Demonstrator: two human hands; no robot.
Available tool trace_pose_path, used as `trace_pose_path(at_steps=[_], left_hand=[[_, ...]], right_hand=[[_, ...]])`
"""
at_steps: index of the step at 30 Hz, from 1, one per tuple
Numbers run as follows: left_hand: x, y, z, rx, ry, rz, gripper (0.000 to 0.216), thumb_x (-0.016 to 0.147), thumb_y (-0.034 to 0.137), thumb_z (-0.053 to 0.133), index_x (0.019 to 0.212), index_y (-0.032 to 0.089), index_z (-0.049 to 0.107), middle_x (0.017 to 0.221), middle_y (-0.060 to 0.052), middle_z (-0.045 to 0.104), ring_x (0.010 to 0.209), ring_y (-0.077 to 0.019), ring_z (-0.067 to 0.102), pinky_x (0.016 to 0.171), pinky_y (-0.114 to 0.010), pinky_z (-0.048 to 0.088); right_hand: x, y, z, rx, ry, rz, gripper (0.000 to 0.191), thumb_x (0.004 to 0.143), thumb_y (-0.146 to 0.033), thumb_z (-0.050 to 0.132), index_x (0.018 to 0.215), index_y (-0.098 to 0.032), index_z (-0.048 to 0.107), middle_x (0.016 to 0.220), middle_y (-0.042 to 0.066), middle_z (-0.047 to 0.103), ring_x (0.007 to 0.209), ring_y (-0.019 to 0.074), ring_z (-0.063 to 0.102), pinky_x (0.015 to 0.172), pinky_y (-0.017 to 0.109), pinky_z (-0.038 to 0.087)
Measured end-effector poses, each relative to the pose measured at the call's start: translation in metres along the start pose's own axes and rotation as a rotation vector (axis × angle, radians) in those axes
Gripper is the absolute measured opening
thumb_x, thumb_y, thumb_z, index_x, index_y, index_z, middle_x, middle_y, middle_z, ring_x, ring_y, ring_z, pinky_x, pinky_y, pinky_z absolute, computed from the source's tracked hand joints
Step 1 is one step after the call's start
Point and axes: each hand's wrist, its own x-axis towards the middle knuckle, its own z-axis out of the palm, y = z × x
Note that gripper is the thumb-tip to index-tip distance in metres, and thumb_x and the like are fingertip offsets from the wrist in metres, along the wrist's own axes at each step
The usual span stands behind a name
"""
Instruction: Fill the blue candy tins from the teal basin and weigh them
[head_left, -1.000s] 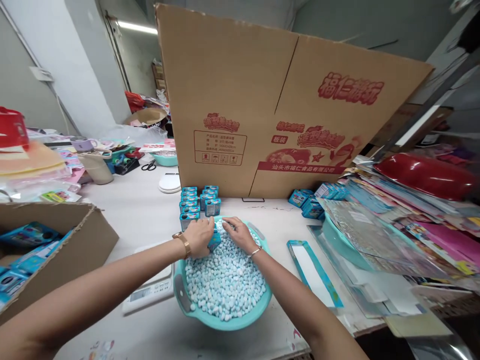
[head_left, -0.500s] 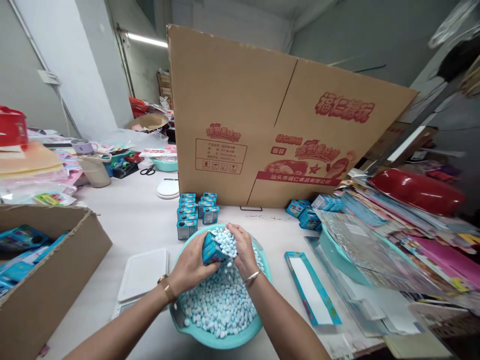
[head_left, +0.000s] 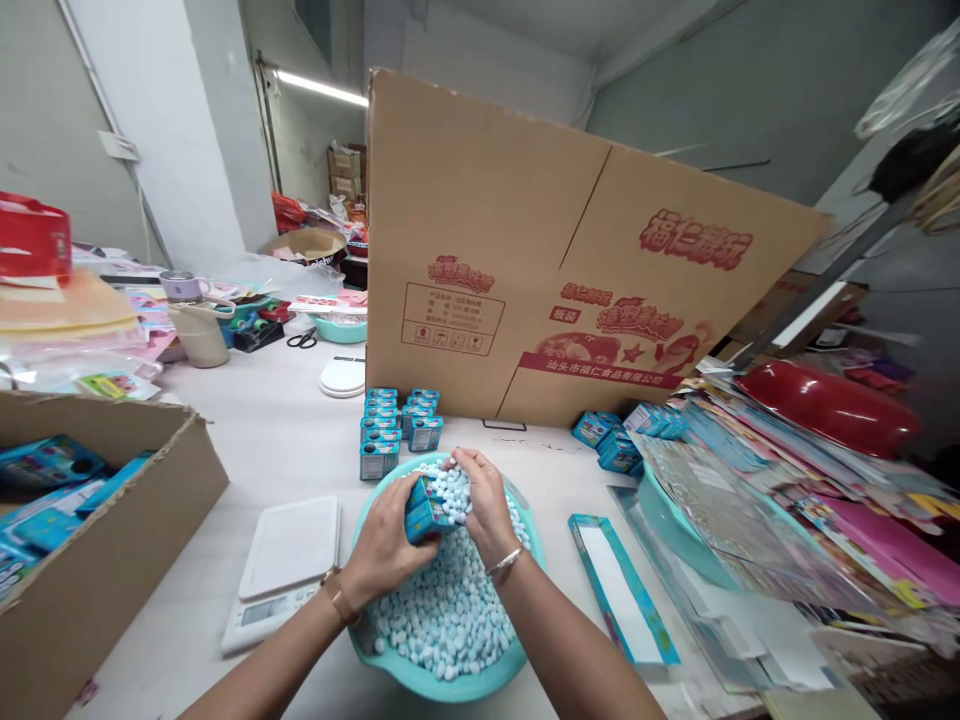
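My left hand [head_left: 386, 540] is closed round a few small blue boxes [head_left: 427, 522], held tilted over a turquoise basin [head_left: 442, 692]. My right hand [head_left: 487, 505] curls against the far side of the boxes with a heap of small pale blue and white candies [head_left: 453, 490] pressed between its fingers and the boxes. Loose candies of the same kind [head_left: 442, 615] fill much of the basin below. The openings of the boxes are hidden under the heap.
Left of the basin sits a white kitchen scale [head_left: 289, 555], beside a cardboard box [head_left: 142, 510] of blue packs. Blue boxes [head_left: 380, 455] stand in rows behind the basin, before a large carton [head_left: 480, 250]. A blue-edged tray [head_left: 626, 590] lies right.
The heaped candies have sunk lower and shifted on the boxes. Both hands stay close together over the basin, and the view has shifted slightly.
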Motion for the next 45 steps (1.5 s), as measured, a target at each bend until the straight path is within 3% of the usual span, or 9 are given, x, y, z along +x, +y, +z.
trace_pose_path(at_steps=[9, 15, 18, 21, 25, 28, 32, 38, 45], left_hand=[[0.009, 0.019, -0.013, -0.093, -0.064, -0.112, 0.073, 0.064, 0.018, 0.07, 0.133, 0.016, 0.044, 0.129, -0.013, 0.06, 0.118, -0.0317, 0.06, 0.102, -0.049, 0.049], [0.006, 0.018, -0.017, -0.097, -0.136, -0.104, 0.076, 0.066, 0.021, 0.069, 0.137, 0.016, 0.041, 0.136, -0.013, 0.057, 0.124, -0.0301, 0.056, 0.107, -0.046, 0.045], [0.01, 0.023, -0.035, 0.048, -0.26, -0.073, 0.079, 0.065, 0.023, 0.069, 0.139, 0.015, 0.042, 0.139, -0.015, 0.055, 0.126, -0.0316, 0.055, 0.108, -0.045, 0.044], [0.022, 0.032, -0.051, 0.317, -0.492, 0.027, 0.077, 0.06, 0.026, 0.07, 0.134, 0.015, 0.049, 0.129, -0.016, 0.061, 0.117, -0.0376, 0.059, 0.099, -0.051, 0.048], [0.037, 0.039, -0.039, 0.583, -0.668, 0.125, 0.061, 0.052, 0.023, 0.071, 0.112, 0.014, 0.063, 0.103, -0.018, 0.067, 0.095, -0.0427, 0.064, 0.083, -0.056, 0.051], [0.041, 0.04, -0.016, 0.611, -0.619, 0.125, 0.054, 0.048, 0.018, 0.07, 0.102, 0.017, 0.065, 0.098, -0.017, 0.068, 0.093, -0.0416, 0.064, 0.083, -0.053, 0.05], [0.037, 0.037, -0.006, 0.565, -0.559, 0.122, 0.055, 0.05, 0.018, 0.07, 0.105, 0.019, 0.063, 0.099, -0.014, 0.069, 0.094, -0.0392, 0.065, 0.084, -0.049, 0.051], [0.014, 0.026, -0.008, 0.224, -0.216, 0.002, 0.074, 0.061, 0.022, 0.068, 0.132, 0.018, 0.047, 0.132, -0.016, 0.06, 0.123, -0.0366, 0.058, 0.103, -0.05, 0.047], [0.0, 0.016, 0.007, 0.016, 0.01, -0.133, 0.075, 0.066, 0.026, 0.071, 0.135, 0.014, 0.043, 0.133, -0.016, 0.058, 0.124, -0.0345, 0.057, 0.107, -0.052, 0.046]], right_hand=[[-0.008, -0.012, 0.009, -0.015, -0.045, -0.037, 0.025, 0.071, -0.042, 0.076, 0.067, -0.02, 0.064, 0.07, 0.001, 0.063, 0.072, 0.0161, 0.055, 0.076, 0.03, 0.044], [-0.019, -0.022, 0.012, -0.045, -0.126, -0.03, 0.024, 0.075, -0.043, 0.074, 0.071, -0.021, 0.065, 0.075, 0.001, 0.064, 0.078, 0.0176, 0.059, 0.081, 0.031, 0.046], [-0.026, -0.025, -0.007, -0.085, -0.111, -0.03, 0.026, 0.077, -0.048, 0.071, 0.075, -0.022, 0.065, 0.083, 0.002, 0.067, 0.091, 0.0204, 0.062, 0.091, 0.035, 0.046], [-0.037, -0.016, -0.044, -0.194, -0.045, -0.013, 0.029, 0.077, -0.051, 0.072, 0.084, -0.024, 0.07, 0.099, 0.005, 0.069, 0.107, 0.024, 0.06, 0.104, 0.039, 0.04], [-0.054, 0.016, -0.082, -0.339, 0.072, 0.064, 0.047, 0.062, -0.049, 0.085, 0.101, -0.025, 0.074, 0.124, 0.009, 0.066, 0.131, 0.0322, 0.046, 0.118, 0.047, 0.02], [-0.056, 0.04, -0.081, -0.351, 0.148, 0.06, 0.051, 0.063, -0.052, 0.084, 0.107, -0.026, 0.074, 0.134, 0.008, 0.062, 0.138, 0.031, 0.038, 0.12, 0.045, 0.014], [-0.04, 0.05, -0.056, -0.262, 0.147, -0.014, 0.042, 0.075, -0.058, 0.071, 0.101, -0.024, 0.073, 0.12, 0.007, 0.068, 0.119, 0.0266, 0.056, 0.107, 0.04, 0.038], [-0.02, 0.01, -0.02, -0.165, 0.053, -0.144, 0.027, 0.077, -0.048, 0.072, 0.082, -0.021, 0.07, 0.084, 0.001, 0.069, 0.086, 0.0197, 0.059, 0.084, 0.031, 0.045], [-0.011, -0.013, 0.0, -0.134, -0.063, -0.142, 0.023, 0.073, -0.041, 0.075, 0.075, -0.019, 0.07, 0.074, 0.0, 0.065, 0.074, 0.0165, 0.054, 0.074, 0.029, 0.042]])
